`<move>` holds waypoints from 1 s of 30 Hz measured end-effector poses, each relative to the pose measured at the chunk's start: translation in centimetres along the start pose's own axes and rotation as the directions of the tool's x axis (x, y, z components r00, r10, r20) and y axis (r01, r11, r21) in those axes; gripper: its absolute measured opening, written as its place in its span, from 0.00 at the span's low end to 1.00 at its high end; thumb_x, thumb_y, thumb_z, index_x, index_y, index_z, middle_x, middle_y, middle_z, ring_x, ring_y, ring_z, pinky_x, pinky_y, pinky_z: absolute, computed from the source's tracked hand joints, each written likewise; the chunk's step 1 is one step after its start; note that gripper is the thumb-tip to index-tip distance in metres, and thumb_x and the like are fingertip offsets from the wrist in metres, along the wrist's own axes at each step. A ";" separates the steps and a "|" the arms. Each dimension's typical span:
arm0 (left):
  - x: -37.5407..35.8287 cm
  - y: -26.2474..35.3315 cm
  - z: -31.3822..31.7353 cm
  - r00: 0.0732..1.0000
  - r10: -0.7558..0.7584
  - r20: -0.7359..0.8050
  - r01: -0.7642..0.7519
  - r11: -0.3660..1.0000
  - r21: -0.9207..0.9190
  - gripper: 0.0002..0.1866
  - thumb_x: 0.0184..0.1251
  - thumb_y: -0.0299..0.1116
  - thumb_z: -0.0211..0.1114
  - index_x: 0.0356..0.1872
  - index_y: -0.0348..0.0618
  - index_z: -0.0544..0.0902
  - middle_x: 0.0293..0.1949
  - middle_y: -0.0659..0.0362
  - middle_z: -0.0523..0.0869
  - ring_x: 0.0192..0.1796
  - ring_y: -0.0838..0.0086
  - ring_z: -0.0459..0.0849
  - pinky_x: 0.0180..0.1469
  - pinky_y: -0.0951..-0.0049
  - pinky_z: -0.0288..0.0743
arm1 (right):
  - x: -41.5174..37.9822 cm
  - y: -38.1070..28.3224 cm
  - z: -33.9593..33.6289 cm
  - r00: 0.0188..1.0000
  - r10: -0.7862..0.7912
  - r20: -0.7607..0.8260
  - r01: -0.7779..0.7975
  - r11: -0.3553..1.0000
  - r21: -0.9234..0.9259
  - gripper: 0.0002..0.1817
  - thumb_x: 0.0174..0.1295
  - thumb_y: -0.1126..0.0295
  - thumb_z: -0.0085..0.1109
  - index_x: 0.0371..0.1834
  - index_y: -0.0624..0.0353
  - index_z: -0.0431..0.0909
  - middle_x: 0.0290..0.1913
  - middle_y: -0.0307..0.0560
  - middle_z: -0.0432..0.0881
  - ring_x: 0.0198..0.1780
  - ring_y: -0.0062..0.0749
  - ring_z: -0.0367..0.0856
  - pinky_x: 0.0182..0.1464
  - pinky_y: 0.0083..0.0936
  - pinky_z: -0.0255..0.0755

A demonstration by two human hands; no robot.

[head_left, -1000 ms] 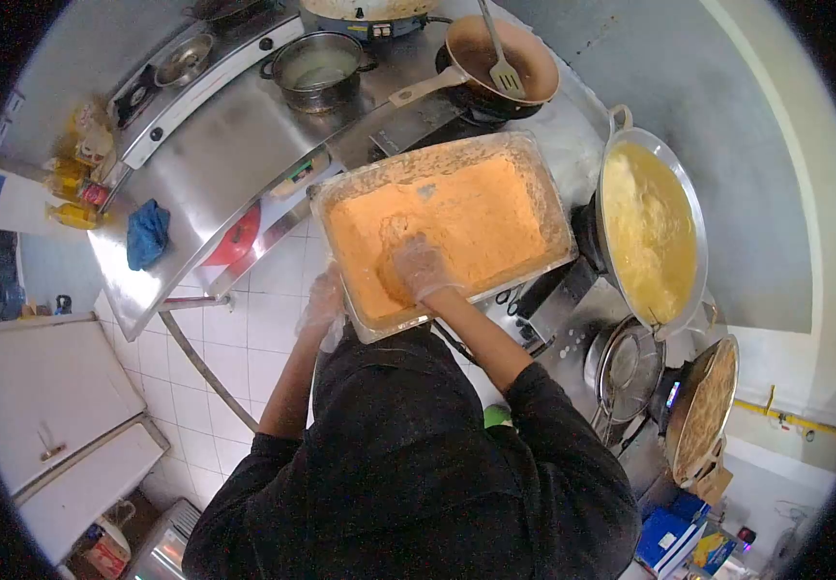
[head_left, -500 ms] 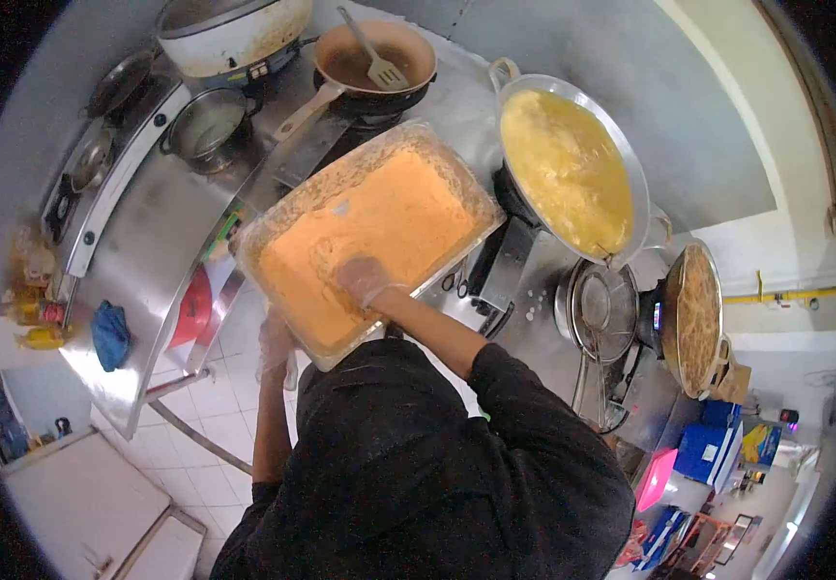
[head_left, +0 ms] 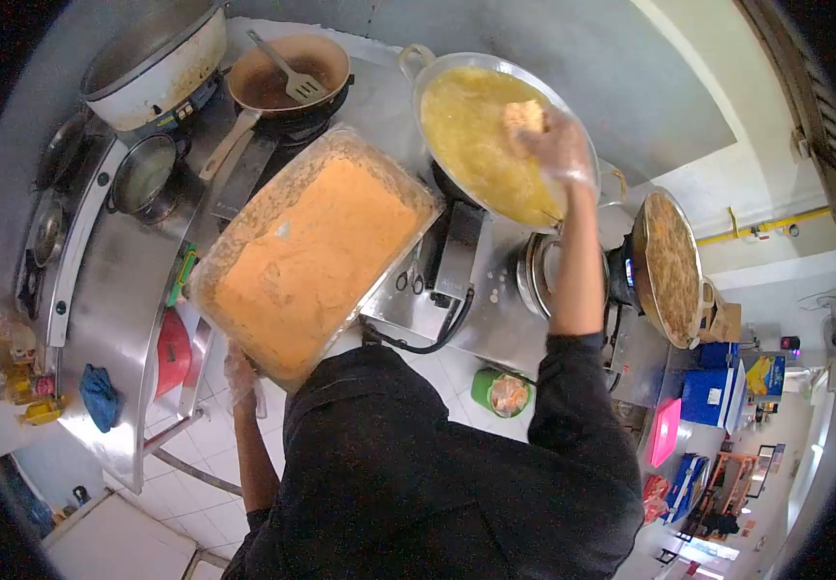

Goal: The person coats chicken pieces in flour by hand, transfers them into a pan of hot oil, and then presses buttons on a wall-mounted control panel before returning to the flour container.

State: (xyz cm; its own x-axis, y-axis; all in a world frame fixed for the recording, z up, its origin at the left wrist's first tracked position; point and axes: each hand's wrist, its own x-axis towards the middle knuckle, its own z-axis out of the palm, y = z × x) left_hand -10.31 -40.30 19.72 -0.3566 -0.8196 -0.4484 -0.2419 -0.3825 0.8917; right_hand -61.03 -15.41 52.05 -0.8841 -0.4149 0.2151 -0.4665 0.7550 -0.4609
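- Stainless worktop [head_left: 128, 290] runs along the left side of a tiled kitchen, with burners at its far edge and a grey wall behind.
- A large clear tub [head_left: 244, 242] of orange coating mix sits at the near edge of the worktop, just in front of the person.
- The right hand [head_left: 558, 145], in a thin clear glove, is stretched out over the wide pan of bubbling yellow oil [head_left: 481, 135], which stands just right of the tub's far corner.
- Its fingers are pinched around a breaded piece [head_left: 524, 116], held above the oil; half a second ago this hand was down in the orange mix at the tub's near edge.
- The left hand [head_left: 241, 372], also gloved, rests against the tub's near left corner, as it did before; how far its fingers are closed cannot be told.
- A brown frying pan [head_left: 282, 82] with a slotted spatula [head_left: 287, 72] stands at the far edge, a small pot [head_left: 144, 174] left of it.
- A blue cloth [head_left: 99, 396] lies at the worktop's near left edge.
- A second pan [head_left: 674, 266] of fried pieces sits to the right, beyond the wire strainer [head_left: 539, 275].
- The view has swung rightward since the earlier frame.
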 end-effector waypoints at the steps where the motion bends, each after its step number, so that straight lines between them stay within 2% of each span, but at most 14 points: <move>1: 0.4 -0.3 -0.4 1.000 0.011 -0.001 -0.011 0.997 0.070 0.36 0.75 0.66 0.45 0.49 0.38 0.82 0.36 0.59 0.84 0.33 0.75 0.80 0.32 0.72 0.72 | 1.8 1.8 -0.9 0.999 0.038 0.009 -0.036 0.988 -0.148 0.18 0.54 0.60 0.71 0.44 0.58 0.85 0.36 0.49 0.88 0.36 0.37 0.85 0.42 0.34 0.77; 5: 1.6 -2.7 -2.3 0.998 -0.038 0.046 0.027 0.976 0.215 0.37 0.75 0.67 0.45 0.48 0.38 0.82 0.34 0.59 0.84 0.32 0.75 0.79 0.31 0.71 0.72 | 8.5 10.5 -1.0 0.964 0.206 0.165 -0.097 0.858 -0.504 0.22 0.48 0.52 0.70 0.42 0.56 0.87 0.40 0.53 0.88 0.41 0.47 0.87 0.46 0.39 0.78; 7: 0.3 -1.5 -0.3 0.997 0.062 -0.050 -0.056 0.990 0.127 0.37 0.75 0.68 0.45 0.45 0.39 0.83 0.29 0.61 0.82 0.28 0.76 0.77 0.28 0.71 0.69 | 12.8 19.2 1.9 0.961 0.191 0.202 -0.047 0.827 -0.561 0.23 0.48 0.51 0.70 0.42 0.55 0.87 0.42 0.55 0.88 0.44 0.50 0.87 0.48 0.42 0.78; 11: -0.3 0.1 -0.9 0.999 -0.051 -0.007 0.051 0.971 0.233 0.37 0.74 0.69 0.45 0.40 0.40 0.83 0.22 0.65 0.77 0.24 0.77 0.73 0.24 0.71 0.63 | 16.2 26.9 5.0 0.959 0.126 0.256 0.085 0.731 -0.677 0.21 0.50 0.52 0.69 0.42 0.55 0.87 0.44 0.58 0.87 0.47 0.52 0.87 0.50 0.43 0.79; 14: 0.5 -1.1 -1.5 0.995 -0.092 -0.025 0.095 0.974 0.204 0.36 0.74 0.68 0.46 0.41 0.41 0.83 0.23 0.65 0.77 0.23 0.78 0.72 0.24 0.71 0.62 | 15.8 21.1 3.1 0.983 0.145 0.113 -0.034 0.748 -0.663 0.18 0.54 0.55 0.67 0.42 0.56 0.87 0.44 0.58 0.87 0.46 0.54 0.86 0.48 0.44 0.79; 17: 0.6 -0.9 -1.3 0.997 -0.065 -0.042 0.072 0.976 0.204 0.35 0.75 0.67 0.46 0.37 0.41 0.83 0.23 0.66 0.77 0.23 0.78 0.73 0.24 0.71 0.63 | 13.0 11.7 1.7 0.995 -0.012 0.097 0.067 0.806 -0.589 0.14 0.57 0.60 0.65 0.40 0.55 0.87 0.43 0.58 0.87 0.43 0.53 0.87 0.46 0.43 0.79; 19: 0.4 -0.5 -1.3 0.996 -0.088 -0.011 0.089 0.978 0.188 0.35 0.75 0.66 0.46 0.34 0.41 0.83 0.23 0.65 0.77 0.24 0.77 0.74 0.24 0.71 0.64 | 7.3 5.2 3.8 0.963 -0.245 0.112 0.269 0.881 -0.388 0.11 0.63 0.62 0.58 0.39 0.57 0.84 0.39 0.55 0.86 0.42 0.49 0.86 0.40 0.45 0.78; 20: 0.4 -0.2 -1.2 0.995 -0.097 0.007 0.094 0.979 0.181 0.35 0.75 0.66 0.45 0.33 0.40 0.82 0.22 0.65 0.77 0.24 0.77 0.74 0.25 0.71 0.65 | 4.5 3.9 7.3 0.914 -0.404 0.045 0.397 0.864 -0.311 0.09 0.57 0.66 0.63 0.39 0.53 0.88 0.39 0.54 0.88 0.39 0.44 0.87 0.41 0.38 0.79; 21: 0.0 -0.1 -0.6 0.998 -0.055 -0.003 0.055 0.988 0.144 0.35 0.75 0.66 0.46 0.33 0.40 0.82 0.23 0.64 0.77 0.24 0.77 0.74 0.25 0.71 0.65 | -1.3 -3.7 7.3 0.858 -0.508 0.069 0.507 0.821 -0.263 0.12 0.60 0.67 0.61 0.46 0.53 0.86 0.36 0.50 0.88 0.36 0.44 0.86 0.40 0.36 0.80; 23: -0.6 0.5 0.3 0.999 0.033 -0.041 -0.030 0.997 0.068 0.35 0.76 0.65 0.46 0.34 0.39 0.82 0.23 0.64 0.77 0.24 0.77 0.75 0.25 0.70 0.66 | -7.2 -7.7 15.4 0.669 -0.488 0.560 0.693 0.682 -0.234 0.14 0.63 0.68 0.54 0.49 0.60 0.78 0.43 0.54 0.83 0.46 0.51 0.82 0.49 0.43 0.78; 24: -0.1 -0.2 -0.3 0.999 0.023 -0.023 -0.021 0.996 0.085 0.34 0.76 0.64 0.46 0.36 0.39 0.82 0.24 0.64 0.77 0.25 0.77 0.75 0.25 0.71 0.66 | -11.5 -10.8 18.3 0.708 -0.608 0.360 0.643 0.765 0.026 0.12 0.63 0.68 0.54 0.45 0.63 0.78 0.42 0.57 0.83 0.47 0.52 0.82 0.51 0.44 0.76; 26: 1.2 -2.5 -1.7 1.000 -0.001 0.011 0.000 0.993 0.120 0.32 0.77 0.62 0.47 0.41 0.39 0.83 0.26 0.64 0.78 0.25 0.78 0.75 0.25 0.72 0.67 | -17.0 -14.5 26.2 0.640 -0.439 0.631 0.481 0.869 0.116 0.16 0.63 0.62 0.55 0.47 0.62 0.80 0.45 0.61 0.84 0.49 0.53 0.83 0.52 0.45 0.76; 28: 1.1 -2.0 -2.0 0.997 -0.033 0.067 0.023 0.988 0.151 0.33 0.76 0.63 0.48 0.51 0.39 0.80 0.34 0.60 0.83 0.33 0.75 0.82 0.31 0.71 0.75 | -20.1 -17.1 29.9 0.513 -0.222 0.829 0.372 0.928 0.018 0.25 0.64 0.56 0.54 0.57 0.64 0.78 0.57 0.68 0.79 0.59 0.54 0.79 0.58 0.49 0.74; 30: 0.5 -0.7 -1.4 0.990 -0.123 0.075 0.119 0.991 0.053 0.31 0.76 0.61 0.52 0.56 0.39 0.79 0.38 0.59 0.85 0.37 0.75 0.85 0.33 0.72 0.79 | -23.6 -13.8 38.5 0.788 -0.271 0.552 0.402 0.907 -0.128 0.26 0.62 0.56 0.57 0.55 0.67 0.78 0.60 0.68 0.78 0.62 0.58 0.77 0.59 0.52 0.73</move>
State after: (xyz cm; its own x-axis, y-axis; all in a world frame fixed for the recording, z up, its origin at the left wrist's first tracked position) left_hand -9.03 -41.04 18.99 -0.3910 -0.7320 -0.5579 -0.3302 -0.4542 0.8274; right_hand -32.60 -35.57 20.22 -0.5545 -0.8122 -0.1811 -0.7819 0.5830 -0.2208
